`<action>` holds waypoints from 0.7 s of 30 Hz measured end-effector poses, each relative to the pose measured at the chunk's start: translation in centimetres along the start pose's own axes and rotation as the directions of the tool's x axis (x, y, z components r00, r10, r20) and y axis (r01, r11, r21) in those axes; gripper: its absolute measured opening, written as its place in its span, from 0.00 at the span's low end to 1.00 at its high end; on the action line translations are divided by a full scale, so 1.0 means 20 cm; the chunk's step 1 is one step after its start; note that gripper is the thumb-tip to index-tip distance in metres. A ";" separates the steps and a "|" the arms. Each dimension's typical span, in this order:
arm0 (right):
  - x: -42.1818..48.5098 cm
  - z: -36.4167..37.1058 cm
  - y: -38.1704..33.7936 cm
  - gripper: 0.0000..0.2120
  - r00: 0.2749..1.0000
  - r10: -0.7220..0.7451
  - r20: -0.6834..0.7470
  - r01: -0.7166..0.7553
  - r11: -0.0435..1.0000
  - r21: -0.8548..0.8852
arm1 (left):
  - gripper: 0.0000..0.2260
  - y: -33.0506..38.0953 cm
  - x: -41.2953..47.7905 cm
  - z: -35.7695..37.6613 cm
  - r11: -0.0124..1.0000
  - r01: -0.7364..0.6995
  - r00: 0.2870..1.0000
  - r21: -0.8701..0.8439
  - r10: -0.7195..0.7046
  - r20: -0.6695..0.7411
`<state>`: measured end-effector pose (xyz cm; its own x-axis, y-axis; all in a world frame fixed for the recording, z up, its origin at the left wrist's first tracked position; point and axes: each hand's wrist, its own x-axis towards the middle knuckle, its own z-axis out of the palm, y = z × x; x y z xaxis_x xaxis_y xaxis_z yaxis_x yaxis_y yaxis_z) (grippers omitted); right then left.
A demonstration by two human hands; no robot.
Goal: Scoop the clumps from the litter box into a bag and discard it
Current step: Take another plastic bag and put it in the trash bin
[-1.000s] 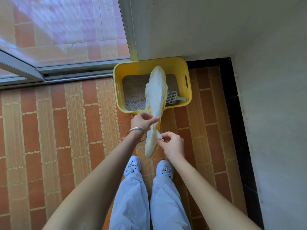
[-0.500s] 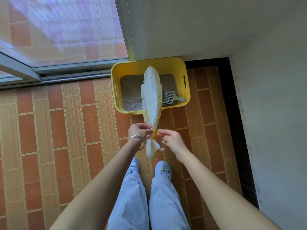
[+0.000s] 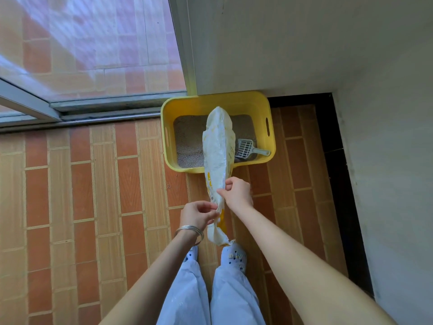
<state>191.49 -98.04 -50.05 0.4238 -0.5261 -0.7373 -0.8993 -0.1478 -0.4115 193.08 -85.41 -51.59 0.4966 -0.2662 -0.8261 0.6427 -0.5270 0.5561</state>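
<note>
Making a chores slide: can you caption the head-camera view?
Above a yellow litter box with a scoop in it, the left hand and right hand pinch a white-and-yellow bag.

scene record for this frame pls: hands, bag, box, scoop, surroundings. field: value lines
left hand: pinches the bag near its bunched near end
right hand: pinches the bag a little farther along
bag: white and yellow plastic, overlaps the box in view
litter box: yellow, on the tiled floor, in the corner between wall and glass door
litter: grey, inside the box; clumps not discernible
scoop: grey, slotted, lies in the box, handle toward its right wall
</note>
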 end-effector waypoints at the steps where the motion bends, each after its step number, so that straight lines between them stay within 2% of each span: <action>1: 0.01 0.00 -0.01 0.13 1.000 0.013 -0.003 -0.013 1.000 -0.012 | 0.07 0.01 0.00 -0.01 1.000 0.010 1.000 0.010 -0.010 0.010; 5: 0.01 0.02 0.00 0.08 0.993 0.117 -0.020 -0.116 0.993 0.030 | 0.09 0.06 0.05 -0.03 0.994 0.049 0.996 0.098 -0.056 0.072; 8: -0.04 0.06 0.06 0.06 0.989 0.150 -0.010 -0.150 0.988 0.030 | 0.14 0.12 0.15 -0.05 0.992 -0.007 0.999 0.126 0.013 -0.049; 11: -0.08 0.09 0.12 0.05 0.989 0.149 0.011 -0.149 0.989 -0.006 | 0.06 0.19 0.22 -0.02 0.961 -0.097 0.985 0.257 0.130 -0.111; 15: -0.10 0.12 0.17 0.04 0.986 0.164 0.026 -0.165 0.986 0.018 | 0.21 0.24 0.27 0.06 0.827 -0.086 0.986 0.555 0.149 -0.069; 18: -0.11 0.15 0.17 0.04 0.986 0.165 0.023 -0.165 0.985 0.046 | 0.23 0.23 0.29 0.12 0.659 -0.040 0.987 0.751 0.144 -0.074; 21: -0.10 0.16 0.19 0.06 0.986 0.157 0.047 -0.161 0.984 0.074 | 0.19 0.23 0.32 0.15 0.635 0.018 0.983 0.772 0.128 -0.129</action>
<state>187.48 -94.93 -51.86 0.2816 -0.5026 -0.8174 -0.9454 0.0006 -0.3260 197.43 -91.91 -54.64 0.6459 -0.2254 -0.7294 -0.0332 -0.9628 0.2681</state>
